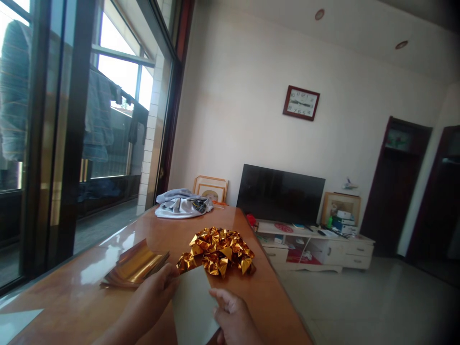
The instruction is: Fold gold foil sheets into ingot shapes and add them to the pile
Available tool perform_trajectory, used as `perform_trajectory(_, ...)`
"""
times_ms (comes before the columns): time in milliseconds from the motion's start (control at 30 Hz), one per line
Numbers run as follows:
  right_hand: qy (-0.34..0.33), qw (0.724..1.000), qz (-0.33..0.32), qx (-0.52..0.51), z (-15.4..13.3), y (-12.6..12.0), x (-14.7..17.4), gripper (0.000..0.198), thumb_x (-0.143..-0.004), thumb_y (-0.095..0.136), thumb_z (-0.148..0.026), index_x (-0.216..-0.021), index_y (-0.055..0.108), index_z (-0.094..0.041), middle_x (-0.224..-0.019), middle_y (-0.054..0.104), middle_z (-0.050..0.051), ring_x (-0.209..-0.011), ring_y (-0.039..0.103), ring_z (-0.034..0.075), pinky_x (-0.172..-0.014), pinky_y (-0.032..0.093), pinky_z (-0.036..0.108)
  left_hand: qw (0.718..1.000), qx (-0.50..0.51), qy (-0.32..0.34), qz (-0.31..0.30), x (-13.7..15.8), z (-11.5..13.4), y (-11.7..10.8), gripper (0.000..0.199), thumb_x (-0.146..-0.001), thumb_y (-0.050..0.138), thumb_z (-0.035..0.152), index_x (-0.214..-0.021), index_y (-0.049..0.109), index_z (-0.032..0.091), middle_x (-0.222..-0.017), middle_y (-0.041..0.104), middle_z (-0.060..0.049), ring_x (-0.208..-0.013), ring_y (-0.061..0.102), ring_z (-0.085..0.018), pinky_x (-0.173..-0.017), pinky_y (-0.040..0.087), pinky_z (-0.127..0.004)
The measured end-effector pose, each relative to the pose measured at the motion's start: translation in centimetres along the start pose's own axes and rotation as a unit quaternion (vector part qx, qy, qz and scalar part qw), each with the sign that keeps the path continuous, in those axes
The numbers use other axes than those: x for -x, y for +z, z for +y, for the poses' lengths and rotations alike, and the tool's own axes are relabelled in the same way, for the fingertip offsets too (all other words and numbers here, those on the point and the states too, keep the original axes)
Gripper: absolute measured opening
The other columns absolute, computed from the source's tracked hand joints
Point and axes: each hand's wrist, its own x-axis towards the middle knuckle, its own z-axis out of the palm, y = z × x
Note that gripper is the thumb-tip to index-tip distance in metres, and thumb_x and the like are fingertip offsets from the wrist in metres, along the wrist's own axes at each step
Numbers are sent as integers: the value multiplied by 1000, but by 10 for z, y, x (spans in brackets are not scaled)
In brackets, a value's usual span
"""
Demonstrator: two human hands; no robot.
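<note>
A pale sheet of paper (194,302) is held up in front of me over the wooden table. My left hand (163,287) is closed at its upper left edge, and my right hand (233,314) pinches its right edge. Just beyond the sheet lies a heap of folded gold foil pieces (219,251). Left of my left hand sits a stack of gold foil sheets (138,263), its top sheets curling up. The sheet's lower end runs out of view.
The glossy wooden table (266,306) has a bundle of grey cloth (183,203) at its far end. A white sheet (19,323) lies at the near left corner. Glass doors (64,143) run along the left. Beyond the table, a television (282,194) stands on a white cabinet (327,251).
</note>
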Motion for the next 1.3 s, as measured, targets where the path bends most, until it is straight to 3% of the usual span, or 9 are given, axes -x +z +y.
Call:
perform_trajectory(133, -3, 1000, -6, 12, 1, -3, 5, 29, -78, 62, -37, -94, 69, -13, -62, 55, -4, -41, 45, 7, -41, 32, 19, 999, -33, 10, -36, 6, 18, -11, 10, -88, 51, 25, -94, 59, 23, -78, 66, 0, -73, 62, -19, -65, 38, -28)
perform_trajectory(267, -6, 999, -35, 16, 4, -7, 11, 24, -80, 60, -34, -91, 67, -14, -67, 57, -3, -44, 47, 7, -44, 36, 20, 995, -55, 10, -80, 11, 31, -19, 13, -83, 54, 20, -93, 62, 22, -86, 69, -1, -77, 62, -19, -67, 40, -28)
perform_trajectory(400, 12, 997, -53, 52, 4, -11, 14, 21, -81, 60, -34, -89, 66, -15, -67, 61, -3, -46, 52, 9, -46, 37, 21, 994, -74, 61, -60, 14, 38, -23, 16, -81, 60, 22, -96, 66, 21, -106, 68, -7, -101, 61, -24, -84, 43, -33)
perform_trajectory(533, 47, 996, -59, 53, -1, -12, 17, 20, -81, 59, -34, -86, 64, -16, -69, 65, -1, -47, 56, 9, -46, 37, 20, 983, -53, 56, -169, 21, 55, -27, 10, -85, 59, 29, -85, 64, 20, -90, 67, -3, -84, 61, -20, -72, 43, -29)
perform_trajectory(700, 90, 993, -62, 47, -5, -11, 20, 23, -82, 57, -35, -93, 63, -16, -70, 68, 1, -50, 59, 11, -40, 28, 18, 956, -41, 53, -285, 35, 83, -24, 26, -74, 74, 39, -91, 64, 22, -96, 66, 0, -83, 60, -18, -67, 41, -26)
perform_trajectory(867, 108, 993, -49, -14, -7, -14, 18, 29, -81, 62, -41, -96, 62, -15, -74, 70, 4, -55, 63, 12, -43, 33, 18, 946, -85, 78, -302, 42, 90, -14, 42, -61, 84, 37, -95, 62, 23, -102, 64, -1, -89, 58, -21, -70, 42, -27)
perform_trajectory(1100, 127, 987, -53, -81, -9, -14, 18, 32, -80, 66, -43, -95, 61, -15, -77, 71, 5, -55, 63, 11, -47, 37, 18, 935, -114, 103, -319, 38, 88, -8, 23, -68, 68, 20, -90, 61, 22, -99, 63, -3, -87, 57, -20, -71, 42, -27)
perform_trajectory(1300, 96, 993, -31, 62, -8, -18, 18, 25, -89, 54, -39, -87, 63, -16, -60, 62, -2, -50, 54, 10, -49, 34, 20, 937, -90, 108, -321, 38, 80, -3, 13, -69, 59, 15, -79, 62, 22, -89, 65, -1, -78, 58, -16, -64, 39, -24)
